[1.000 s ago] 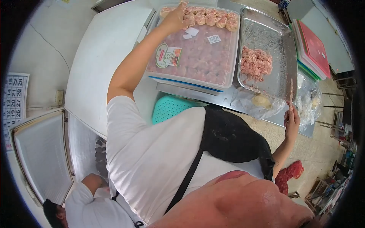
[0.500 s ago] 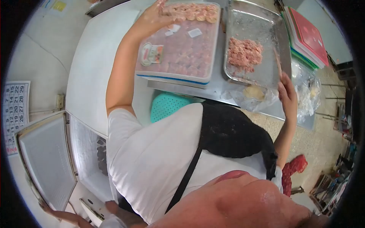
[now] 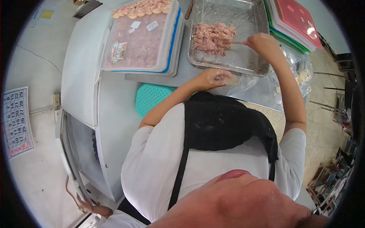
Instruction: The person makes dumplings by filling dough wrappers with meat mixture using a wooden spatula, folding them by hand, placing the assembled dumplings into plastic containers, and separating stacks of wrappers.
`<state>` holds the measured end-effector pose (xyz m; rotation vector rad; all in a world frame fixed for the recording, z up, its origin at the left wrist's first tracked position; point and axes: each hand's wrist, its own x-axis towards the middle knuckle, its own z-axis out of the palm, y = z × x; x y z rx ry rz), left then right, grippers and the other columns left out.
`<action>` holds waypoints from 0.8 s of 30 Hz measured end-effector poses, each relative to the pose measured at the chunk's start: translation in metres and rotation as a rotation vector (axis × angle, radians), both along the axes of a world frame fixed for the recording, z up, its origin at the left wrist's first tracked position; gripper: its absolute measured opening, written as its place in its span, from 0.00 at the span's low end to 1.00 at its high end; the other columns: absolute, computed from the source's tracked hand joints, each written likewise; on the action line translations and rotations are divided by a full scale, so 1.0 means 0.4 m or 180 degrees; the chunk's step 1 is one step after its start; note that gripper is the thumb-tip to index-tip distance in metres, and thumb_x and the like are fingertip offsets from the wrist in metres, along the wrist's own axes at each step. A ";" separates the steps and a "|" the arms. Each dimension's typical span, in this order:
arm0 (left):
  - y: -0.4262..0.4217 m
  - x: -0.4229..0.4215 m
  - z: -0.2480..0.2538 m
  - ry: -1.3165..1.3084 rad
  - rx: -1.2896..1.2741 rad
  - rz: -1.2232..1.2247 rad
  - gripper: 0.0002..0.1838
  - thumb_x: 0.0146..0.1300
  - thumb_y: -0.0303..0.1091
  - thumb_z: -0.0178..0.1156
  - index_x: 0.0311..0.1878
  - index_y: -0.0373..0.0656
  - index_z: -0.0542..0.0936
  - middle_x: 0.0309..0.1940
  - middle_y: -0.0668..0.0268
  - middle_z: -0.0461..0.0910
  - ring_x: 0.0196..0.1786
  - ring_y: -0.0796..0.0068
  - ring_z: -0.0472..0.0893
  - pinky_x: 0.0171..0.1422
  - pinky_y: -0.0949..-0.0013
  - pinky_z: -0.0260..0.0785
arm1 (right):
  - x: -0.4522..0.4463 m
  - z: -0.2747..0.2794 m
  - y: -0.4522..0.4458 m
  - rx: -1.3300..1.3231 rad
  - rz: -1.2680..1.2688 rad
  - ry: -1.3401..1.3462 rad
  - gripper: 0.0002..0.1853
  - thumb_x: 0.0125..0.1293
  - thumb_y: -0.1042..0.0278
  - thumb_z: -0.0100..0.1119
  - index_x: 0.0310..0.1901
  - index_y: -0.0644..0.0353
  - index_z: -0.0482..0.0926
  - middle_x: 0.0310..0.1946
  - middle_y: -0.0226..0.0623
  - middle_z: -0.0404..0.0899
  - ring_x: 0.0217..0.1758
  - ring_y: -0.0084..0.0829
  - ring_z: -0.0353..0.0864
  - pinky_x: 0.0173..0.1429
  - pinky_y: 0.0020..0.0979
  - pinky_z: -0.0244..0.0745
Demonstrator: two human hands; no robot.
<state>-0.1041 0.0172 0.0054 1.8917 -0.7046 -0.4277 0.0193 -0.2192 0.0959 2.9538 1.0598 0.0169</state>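
Observation:
My left hand (image 3: 213,79) is at the pale round dough wrappers (image 3: 231,80) in a clear plastic bag, its fingers curled and pinching at their edge. My right hand (image 3: 264,45) is closed on a thin spatula (image 3: 238,42), whose tip meets the mound of minced meat (image 3: 213,38). This meat lies on the left side of a metal tray (image 3: 245,65). To the left, rows of filled dumplings (image 3: 146,8) line the far end of the lid of a stacked plastic container (image 3: 142,43).
A turquoise perforated basket (image 3: 152,99) is below the container. Coloured lids (image 3: 298,21) are stacked right of the tray, above another plastic bag (image 3: 302,74). At lower left, another person's hand (image 3: 86,206) is by an open freezer door (image 3: 70,152).
My left hand has come from the dumplings to the wrappers. My right hand has moved the spatula from the tray's right edge to the meat. The freezer door has swung partly closed.

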 end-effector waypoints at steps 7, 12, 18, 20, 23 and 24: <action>-0.099 -0.064 -0.166 -0.1728 0.0993 0.1215 0.18 0.57 0.37 0.63 0.51 0.45 0.80 0.42 0.57 0.78 0.50 0.52 0.76 0.57 0.56 0.68 | -0.084 -0.221 0.019 0.0326 0.0667 0.0183 0.10 0.60 0.65 0.54 0.27 0.59 0.82 0.25 0.44 0.81 0.31 0.44 0.84 0.34 0.42 0.79; -0.117 -0.071 -0.191 -0.1852 0.1090 0.1452 0.12 0.54 0.34 0.65 0.42 0.45 0.81 0.38 0.60 0.77 0.44 0.55 0.76 0.50 0.55 0.68 | -0.072 -0.112 -0.037 -0.0043 0.0865 -0.0052 0.12 0.61 0.62 0.55 0.26 0.59 0.82 0.23 0.43 0.81 0.31 0.43 0.84 0.34 0.42 0.78; -0.134 -0.081 -0.131 -0.1688 0.0879 0.1668 0.11 0.51 0.32 0.66 0.39 0.45 0.80 0.37 0.62 0.77 0.42 0.55 0.76 0.47 0.57 0.67 | -0.067 -0.203 -0.021 0.0471 0.1077 -0.0239 0.16 0.63 0.58 0.54 0.26 0.60 0.81 0.24 0.44 0.81 0.30 0.45 0.83 0.34 0.42 0.77; -0.155 -0.079 -0.112 -0.2036 0.0831 0.1472 0.12 0.52 0.32 0.66 0.41 0.47 0.80 0.37 0.62 0.77 0.42 0.55 0.75 0.47 0.58 0.67 | -0.092 -0.176 -0.035 0.0076 0.0997 0.0088 0.15 0.62 0.59 0.54 0.26 0.60 0.81 0.25 0.44 0.80 0.31 0.45 0.83 0.35 0.42 0.78; -0.160 -0.086 -0.123 -0.2056 0.1000 0.1245 0.10 0.54 0.36 0.65 0.41 0.47 0.81 0.38 0.63 0.77 0.46 0.56 0.76 0.53 0.58 0.67 | -0.062 -0.056 -0.046 -0.0365 0.0639 0.0270 0.15 0.63 0.58 0.54 0.27 0.59 0.81 0.24 0.44 0.80 0.32 0.44 0.82 0.36 0.40 0.78; -0.155 -0.082 -0.131 -0.2000 0.1090 0.1178 0.10 0.55 0.38 0.65 0.40 0.47 0.81 0.39 0.63 0.77 0.48 0.56 0.76 0.55 0.58 0.66 | -0.040 -0.064 -0.043 -0.0202 0.0566 0.0142 0.13 0.62 0.60 0.54 0.28 0.60 0.82 0.26 0.45 0.81 0.32 0.45 0.83 0.36 0.42 0.78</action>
